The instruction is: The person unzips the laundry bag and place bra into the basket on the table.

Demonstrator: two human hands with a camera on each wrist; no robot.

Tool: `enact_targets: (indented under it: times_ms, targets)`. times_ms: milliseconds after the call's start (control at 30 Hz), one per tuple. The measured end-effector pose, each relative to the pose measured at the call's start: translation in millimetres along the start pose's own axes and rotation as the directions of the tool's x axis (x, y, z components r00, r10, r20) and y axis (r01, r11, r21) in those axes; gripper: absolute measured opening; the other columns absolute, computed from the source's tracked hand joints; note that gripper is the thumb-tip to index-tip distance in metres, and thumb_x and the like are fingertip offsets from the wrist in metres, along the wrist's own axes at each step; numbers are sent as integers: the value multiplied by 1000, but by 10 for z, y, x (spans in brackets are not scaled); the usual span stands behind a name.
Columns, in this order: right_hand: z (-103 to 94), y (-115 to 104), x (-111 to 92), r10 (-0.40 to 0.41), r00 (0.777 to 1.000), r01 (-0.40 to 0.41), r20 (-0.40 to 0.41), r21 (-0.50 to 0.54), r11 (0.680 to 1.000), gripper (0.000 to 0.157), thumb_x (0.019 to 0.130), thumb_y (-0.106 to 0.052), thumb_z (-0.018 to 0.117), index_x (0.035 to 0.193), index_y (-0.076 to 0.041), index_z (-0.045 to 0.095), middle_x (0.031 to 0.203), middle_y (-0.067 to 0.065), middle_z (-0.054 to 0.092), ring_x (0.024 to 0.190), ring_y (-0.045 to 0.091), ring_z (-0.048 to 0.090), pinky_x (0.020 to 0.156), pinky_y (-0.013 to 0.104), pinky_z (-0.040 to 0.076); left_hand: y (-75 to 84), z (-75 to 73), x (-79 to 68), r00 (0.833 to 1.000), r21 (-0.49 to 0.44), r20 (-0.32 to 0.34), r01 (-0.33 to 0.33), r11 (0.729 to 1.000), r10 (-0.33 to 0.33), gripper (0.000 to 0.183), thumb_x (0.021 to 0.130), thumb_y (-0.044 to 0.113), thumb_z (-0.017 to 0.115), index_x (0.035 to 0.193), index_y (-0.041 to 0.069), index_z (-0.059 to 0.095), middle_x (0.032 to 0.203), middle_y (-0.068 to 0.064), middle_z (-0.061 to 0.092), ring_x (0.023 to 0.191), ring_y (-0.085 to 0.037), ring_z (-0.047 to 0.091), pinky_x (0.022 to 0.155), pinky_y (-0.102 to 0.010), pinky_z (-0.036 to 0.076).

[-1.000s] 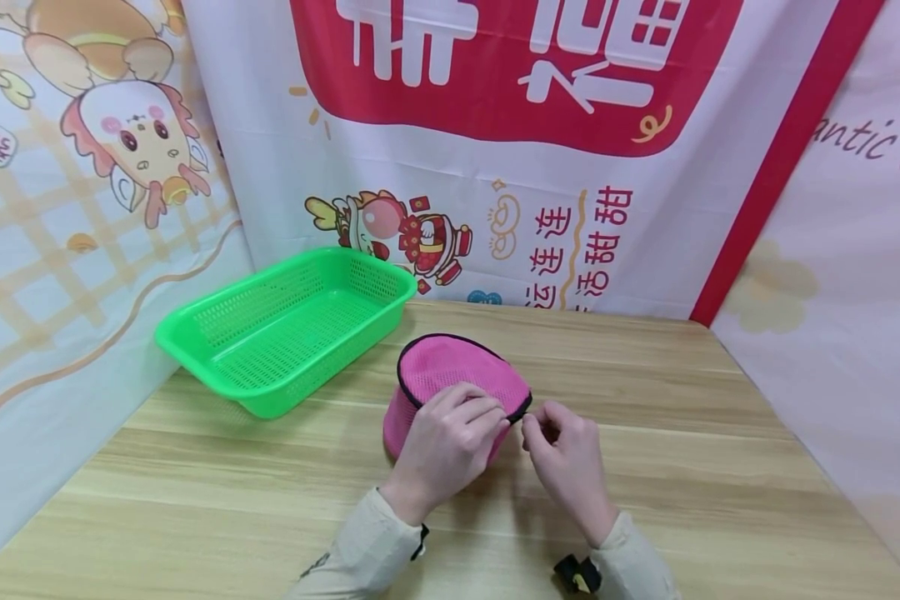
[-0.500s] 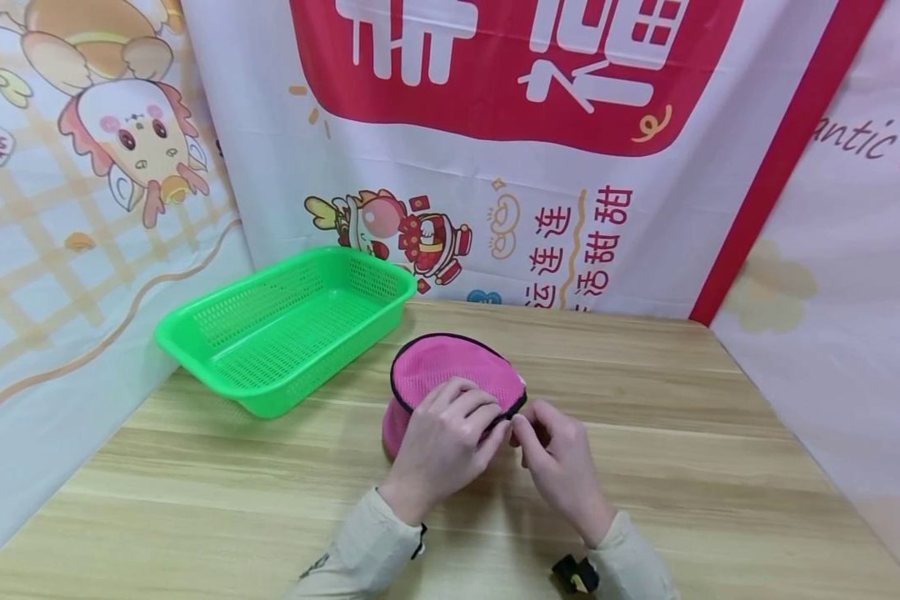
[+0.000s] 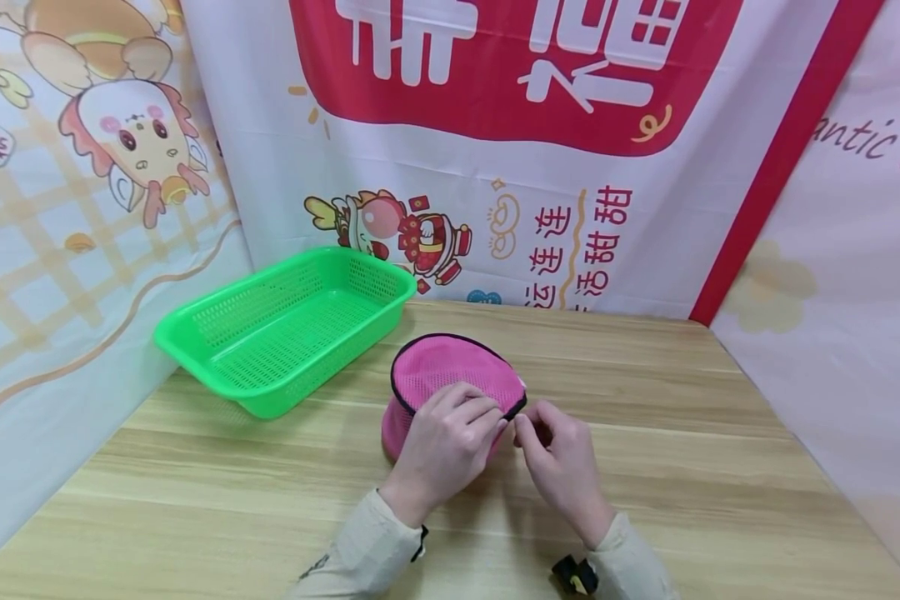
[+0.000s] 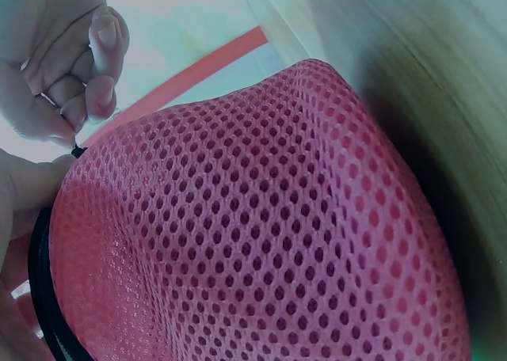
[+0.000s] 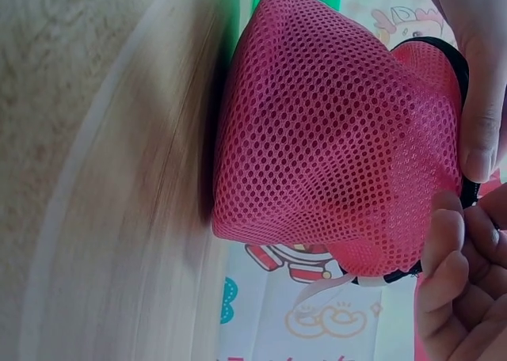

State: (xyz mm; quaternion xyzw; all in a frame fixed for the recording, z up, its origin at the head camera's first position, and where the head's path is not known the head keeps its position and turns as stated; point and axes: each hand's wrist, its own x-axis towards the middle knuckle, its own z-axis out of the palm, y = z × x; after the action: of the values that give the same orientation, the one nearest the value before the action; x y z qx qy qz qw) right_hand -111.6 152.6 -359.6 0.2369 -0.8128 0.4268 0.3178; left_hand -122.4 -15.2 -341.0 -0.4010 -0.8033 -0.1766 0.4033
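Observation:
A pink mesh bag (image 3: 450,362) with a black zipper edge (image 3: 516,408) round its top stands on the wooden table. My left hand (image 3: 446,437) grips the near side of that rim, thumb and fingers on the black band. At the right end of the rim, my right hand (image 3: 558,450) pinches a small black piece at the zipper, largely hidden by the fingertips. In the left wrist view the mesh side (image 4: 261,210) fills most of the picture. A pale tag (image 5: 321,286) hangs by the rim in the right wrist view. The bag's inside is hidden.
A green perforated plastic basket (image 3: 330,358) stands at the back left of the table (image 3: 682,467), with nothing seen in it. Printed cloth (image 3: 450,167) hangs behind and on both sides.
My right hand has moved slightly left along the rim, and the bag's top has shifted a little left. In the last half second both hands have barely moved.

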Motion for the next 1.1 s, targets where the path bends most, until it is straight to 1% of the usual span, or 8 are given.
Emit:
enact_targets:
  times_ms: [100, 333, 633, 800, 967, 1100]
  targets:
    - [-6, -11, 4, 9, 1000, -9, -10, -22, 1000, 18, 85, -6, 57, 68, -13, 56, 57, -4, 55, 44, 7, 43, 38, 16, 33, 0, -1, -2, 1000, 4, -7, -6, 1000, 6, 13, 81, 16, 64, 86, 7, 71, 86, 0, 66, 85, -16, 53, 80, -29, 44]
    - [-14, -18, 7, 80, 996, -83, -44, -53, 995, 19, 84, -5, 58, 66, -13, 57, 59, -14, 52, 46, 5, 42, 38, 20, 35, -7, 4, -3, 1000, 15, -26, -15, 1000, 16, 11, 80, 15, 65, 85, 8, 71, 86, 1, 65, 85, -16, 53, 80, -29, 44]
    - [-20, -15, 4, 110, 992, -112, -54, -41, 993, 19, 84, -7, 58, 66, -13, 57, 58, -10, 54, 46, 7, 44, 38, 20, 36, -9, 20, 4, 998, 23, -45, -36, 999, 37, 10, 79, 14, 65, 84, 8, 71, 86, 0, 65, 84, -16, 54, 78, -30, 45]
    - [-20, 5, 3, 136, 990, -138, -49, -52, 989, 19, 84, -6, 59, 67, -14, 57, 58, -5, 56, 46, 8, 44, 39, 21, 36, -10, 20, -1, 999, 24, -39, -32, 999, 33, 11, 79, 15, 65, 85, 8, 71, 86, 0, 66, 85, -16, 54, 79, -30, 45]
    - [-19, 25, 3, 147, 988, -150, -52, -63, 987, 20, 84, -8, 59, 66, -15, 57, 57, -4, 56, 46, 8, 44, 39, 21, 36, -13, 20, -4, 999, 25, -32, -26, 999, 27, 12, 80, 15, 64, 86, 9, 71, 87, 0, 66, 85, -16, 54, 79, -29, 45]
    - [-23, 19, 4, 159, 986, -161, -41, -37, 986, 18, 85, -9, 58, 67, -13, 58, 58, -1, 57, 45, 8, 45, 38, 22, 37, -11, 16, -4, 999, 20, -30, -21, 1000, 22, 12, 80, 16, 65, 86, 9, 71, 87, 0, 66, 85, -16, 54, 80, -30, 45]
